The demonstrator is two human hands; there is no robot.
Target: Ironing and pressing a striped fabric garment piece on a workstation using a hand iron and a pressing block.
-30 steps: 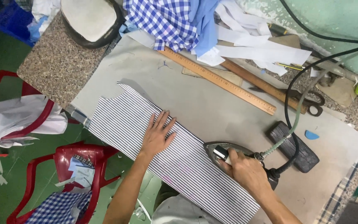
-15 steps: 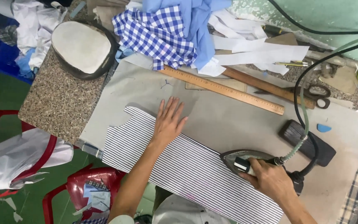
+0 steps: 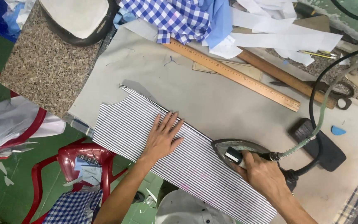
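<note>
Striped cloth (image 3: 175, 166) lies flat on grey table (image 3: 228, 103), near edge; left hand (image 3: 162, 139) open, pressing it down; right hand (image 3: 264, 176) grips iron (image 3: 239, 151) on cloth's right part; left part looks not yet ironed

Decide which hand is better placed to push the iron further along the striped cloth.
Right. The right hand grips the grey metal iron on the black-and-white striped cloth; the left hand lies flat, pinning it.
</note>
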